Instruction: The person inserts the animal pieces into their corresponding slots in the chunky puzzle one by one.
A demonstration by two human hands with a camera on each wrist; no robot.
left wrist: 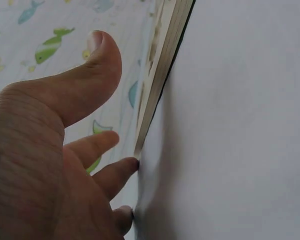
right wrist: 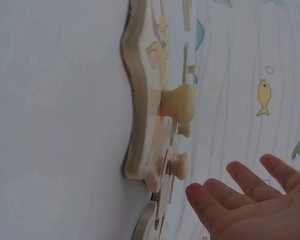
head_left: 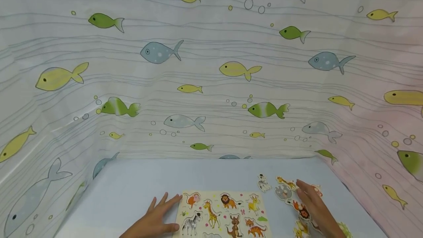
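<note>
A wooden animal puzzle board (head_left: 211, 194) lies on the table, printed with a lion, giraffe, zebra and other animals. My left hand (head_left: 153, 217) is at its left edge, fingers spread; in the left wrist view the fingertips are right by the board's side (left wrist: 162, 65). To the right of the board, my right hand (head_left: 314, 205) hovers over loose pieces, fingers extended and holding nothing. Near it lie a giraffe piece (head_left: 286, 183), a grey piece (head_left: 283, 192), a lion piece (head_left: 303, 212) and a yellow piece (head_left: 300, 229). Wooden knobs (right wrist: 179, 104) stand up from pieces in the right wrist view.
A zebra piece (head_left: 263, 183) lies apart, between the board and the other pieces. Beyond my right hand, a red-edged piece (head_left: 318, 189) and a greenish piece (head_left: 345, 230) are partly hidden. Fish-patterned sheeting (head_left: 211, 105) rises behind the pale table (head_left: 138, 179) and along both sides.
</note>
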